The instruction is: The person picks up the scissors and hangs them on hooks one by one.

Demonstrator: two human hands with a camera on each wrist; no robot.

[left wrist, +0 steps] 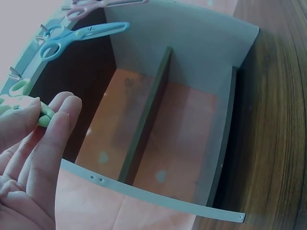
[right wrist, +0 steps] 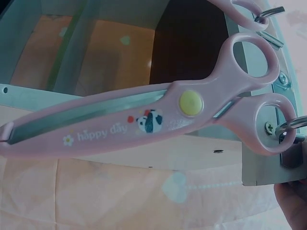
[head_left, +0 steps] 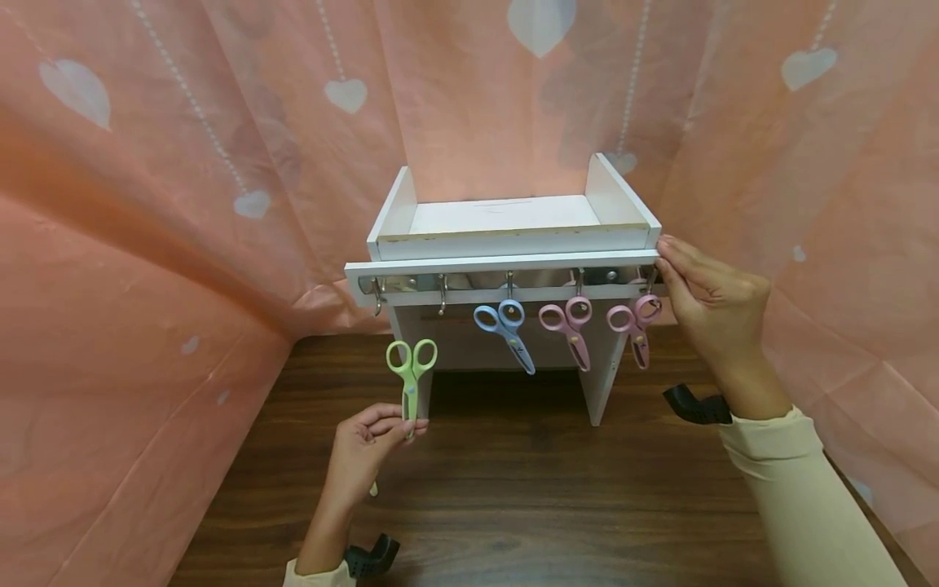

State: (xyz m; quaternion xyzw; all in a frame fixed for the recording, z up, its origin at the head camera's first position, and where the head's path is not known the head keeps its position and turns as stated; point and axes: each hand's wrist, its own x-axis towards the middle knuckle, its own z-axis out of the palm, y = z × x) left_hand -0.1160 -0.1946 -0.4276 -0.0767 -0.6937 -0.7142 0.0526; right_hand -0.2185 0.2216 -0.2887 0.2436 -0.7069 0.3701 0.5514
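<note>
My left hand (head_left: 367,444) pinches green scissors (head_left: 412,383) by the blades between thumb and fingers, with the loops pointing up. They are in front of the hook rail (head_left: 506,262), below its two bare left hooks. Blue scissors (head_left: 506,326) hang by one loop from the middle hook. Pink scissors (head_left: 567,326) hang from the hook to their right. Another pink pair (head_left: 637,326) hangs at the right end, close up in the right wrist view, with "happy day" printed on it. My right hand (head_left: 715,297) grips the rail's right end.
The rail is fixed to a white shelf unit (head_left: 506,216) with a divider (left wrist: 148,115) inside. It stands on a dark wood-grain surface (head_left: 506,489). A pink curtain (head_left: 469,106) with white hearts surrounds the back and sides.
</note>
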